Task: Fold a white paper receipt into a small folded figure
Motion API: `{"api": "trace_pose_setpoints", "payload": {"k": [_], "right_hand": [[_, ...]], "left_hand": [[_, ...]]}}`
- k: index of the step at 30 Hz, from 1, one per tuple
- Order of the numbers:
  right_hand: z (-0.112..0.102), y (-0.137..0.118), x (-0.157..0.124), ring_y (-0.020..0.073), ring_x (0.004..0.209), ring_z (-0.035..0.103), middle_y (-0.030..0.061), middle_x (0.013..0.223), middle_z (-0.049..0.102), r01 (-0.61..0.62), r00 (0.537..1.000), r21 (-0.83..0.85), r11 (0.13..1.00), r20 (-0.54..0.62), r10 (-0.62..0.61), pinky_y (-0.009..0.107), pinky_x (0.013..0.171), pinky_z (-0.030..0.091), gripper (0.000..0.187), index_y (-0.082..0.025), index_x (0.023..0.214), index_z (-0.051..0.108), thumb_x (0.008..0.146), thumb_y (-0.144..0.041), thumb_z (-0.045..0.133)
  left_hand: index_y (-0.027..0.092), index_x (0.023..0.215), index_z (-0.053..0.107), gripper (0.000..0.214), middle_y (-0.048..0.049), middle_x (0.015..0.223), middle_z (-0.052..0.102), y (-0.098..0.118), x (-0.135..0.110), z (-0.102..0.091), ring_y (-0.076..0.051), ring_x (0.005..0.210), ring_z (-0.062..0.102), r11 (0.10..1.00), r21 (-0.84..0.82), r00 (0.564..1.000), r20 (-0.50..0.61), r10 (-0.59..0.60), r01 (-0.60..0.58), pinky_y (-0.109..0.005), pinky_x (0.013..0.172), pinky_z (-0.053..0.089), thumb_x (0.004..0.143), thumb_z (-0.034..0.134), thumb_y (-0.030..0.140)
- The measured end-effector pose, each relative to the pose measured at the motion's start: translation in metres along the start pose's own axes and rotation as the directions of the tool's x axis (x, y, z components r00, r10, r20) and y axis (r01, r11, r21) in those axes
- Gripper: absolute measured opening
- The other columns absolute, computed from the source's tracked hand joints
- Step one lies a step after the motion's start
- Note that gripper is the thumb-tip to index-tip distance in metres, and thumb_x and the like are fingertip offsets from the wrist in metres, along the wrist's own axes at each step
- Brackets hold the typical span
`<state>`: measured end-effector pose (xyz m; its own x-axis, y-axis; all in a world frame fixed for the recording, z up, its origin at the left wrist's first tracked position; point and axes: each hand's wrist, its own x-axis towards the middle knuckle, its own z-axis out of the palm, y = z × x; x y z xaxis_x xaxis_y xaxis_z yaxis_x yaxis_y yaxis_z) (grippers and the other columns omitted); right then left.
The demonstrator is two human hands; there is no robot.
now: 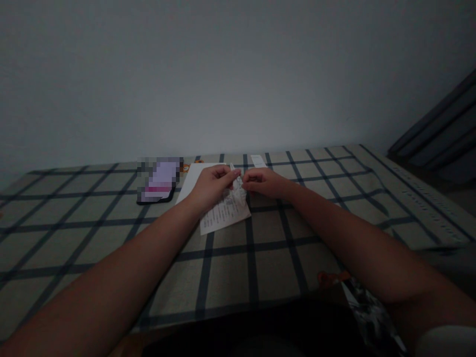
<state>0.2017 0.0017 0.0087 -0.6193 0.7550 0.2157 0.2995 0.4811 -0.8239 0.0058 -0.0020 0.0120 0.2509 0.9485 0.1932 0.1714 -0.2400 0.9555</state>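
Note:
A printed sheet of paper [225, 214], crumpled along its upper right part, is between my two hands over the checked cloth. My left hand [213, 186] pinches its upper edge with thumb and fingers, covering part of the print. From the other side, my right hand [265, 182] has its fingers curled closed at the crumpled edge. How much paper lies inside the right fingers is hidden. Under and behind my left hand lies a plain white sheet [189, 183].
A phone [161, 182], its screen blurred out, lies left of the white sheet. Beyond my right hand is a small white slip [258, 160]. The checked tablecloth [230, 263] reaches back to a grey wall [238, 74]. Dark folded fabric [442, 129] hangs at the right.

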Motion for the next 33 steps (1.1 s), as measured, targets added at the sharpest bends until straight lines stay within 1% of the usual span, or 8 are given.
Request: {"api": "trace_pose_setpoints", "payload": {"k": [4, 6, 10, 13, 15, 19, 23, 33], "right_hand": [[0.0006, -0.0032, -0.0008, 0.0095, 0.057, 0.045, -0.0036, 0.065, 0.053, 0.000, 1.000, 0.001, 1.000, 0.020, 0.000, 0.024, 0.056, 0.035, 0.023, -0.016, 0.082, 0.058, 0.087, -0.038, 0.056], [0.0004, -0.0034, -0.0009, 0.0097, 0.058, 0.046, -0.0033, 0.065, 0.053, 0.016, 1.000, -0.009, 1.000, 0.021, -0.016, 0.024, 0.057, 0.035, 0.026, -0.016, 0.083, 0.059, 0.088, -0.041, 0.055], [-0.0008, 0.0001, -0.0004, 0.0099, 0.061, 0.046, -0.0032, 0.066, 0.053, 0.050, 0.998, -0.042, 0.998, -0.025, -0.051, 0.024, 0.060, 0.035, 0.024, -0.016, 0.078, 0.058, 0.087, -0.038, 0.056], [-0.0023, 0.0015, 0.0000, 0.0104, 0.063, 0.048, -0.0028, 0.066, 0.052, 0.063, 0.994, 0.009, 0.998, -0.087, -0.062, 0.024, 0.060, 0.036, 0.023, -0.016, 0.073, 0.054, 0.086, -0.036, 0.055], [-0.0033, 0.0005, 0.0000, 0.0107, 0.062, 0.048, -0.0027, 0.064, 0.052, 0.058, 0.990, 0.050, 0.997, -0.134, -0.051, 0.024, 0.059, 0.036, 0.023, -0.016, 0.073, 0.054, 0.086, -0.036, 0.055], [-0.0033, -0.0035, -0.0003, 0.0102, 0.059, 0.048, -0.0027, 0.061, 0.052, 0.013, 0.986, 0.067, 0.998, -0.168, -0.002, 0.024, 0.057, 0.035, 0.023, -0.015, 0.073, 0.056, 0.084, -0.036, 0.057], [-0.0013, -0.0046, 0.0003, 0.0103, 0.058, 0.048, -0.0028, 0.061, 0.052, -0.018, 0.983, 0.074, 0.997, -0.183, 0.031, 0.024, 0.056, 0.036, 0.024, -0.015, 0.078, 0.057, 0.087, -0.038, 0.053], [-0.0012, 0.0016, 0.0007, 0.0098, 0.060, 0.050, -0.0018, 0.064, 0.054, 0.002, 0.977, 0.025, 1.000, -0.212, 0.004, 0.023, 0.057, 0.037, 0.025, -0.015, 0.075, 0.054, 0.086, -0.038, 0.057]], "left_hand": [[0.017, 0.063, 0.058, 0.035, 0.0024, 0.057, 0.054, 0.0023, 0.0004, -0.0039, -0.009, 0.052, 0.046, 0.991, 0.062, 0.993, -0.002, 0.122, -0.121, -0.023, 0.052, 0.034, 0.078, 0.069, 0.046], [0.017, 0.063, 0.059, 0.034, 0.0022, 0.057, 0.054, 0.0023, 0.0006, -0.0043, -0.009, 0.054, 0.047, 0.987, 0.072, 0.990, -0.007, 0.143, -0.142, -0.023, 0.053, 0.035, 0.078, 0.069, 0.046], [0.017, 0.068, 0.060, 0.034, 0.0023, 0.060, 0.055, 0.0020, -0.0002, -0.0001, -0.009, 0.052, 0.050, 0.999, 0.027, 1.000, -0.011, 0.027, -0.026, -0.021, 0.049, 0.036, 0.076, 0.069, 0.050], [0.018, 0.077, 0.064, 0.032, 0.0016, 0.064, 0.058, 0.0033, -0.0014, 0.0031, -0.009, 0.051, 0.052, 0.997, -0.024, 0.997, 0.023, -0.078, 0.079, -0.021, 0.047, 0.038, 0.074, 0.070, 0.050], [0.018, 0.080, 0.066, 0.031, 0.0007, 0.065, 0.060, 0.0046, -0.0022, 0.0034, -0.009, 0.051, 0.053, 0.993, -0.039, 0.993, 0.043, -0.105, 0.107, -0.020, 0.046, 0.038, 0.073, 0.071, 0.048], [0.017, 0.076, 0.065, 0.030, 0.0008, 0.062, 0.060, 0.0063, -0.0032, 0.0015, -0.009, 0.050, 0.052, 0.995, -0.029, 0.993, 0.070, -0.092, 0.094, -0.020, 0.045, 0.038, 0.071, 0.074, 0.045], [0.017, 0.075, 0.063, 0.029, 0.0021, 0.060, 0.058, 0.0053, -0.0028, 0.0015, -0.007, 0.047, 0.049, 0.999, 0.013, 0.999, 0.013, -0.042, 0.042, -0.019, 0.044, 0.036, 0.074, 0.072, 0.044], [0.018, 0.084, 0.066, 0.028, 0.0007, 0.066, 0.061, 0.0036, -0.0033, 0.0031, -0.009, 0.052, 0.054, 0.999, -0.022, 0.999, 0.022, -0.046, 0.047, -0.021, 0.048, 0.042, 0.072, 0.074, 0.041]]}}
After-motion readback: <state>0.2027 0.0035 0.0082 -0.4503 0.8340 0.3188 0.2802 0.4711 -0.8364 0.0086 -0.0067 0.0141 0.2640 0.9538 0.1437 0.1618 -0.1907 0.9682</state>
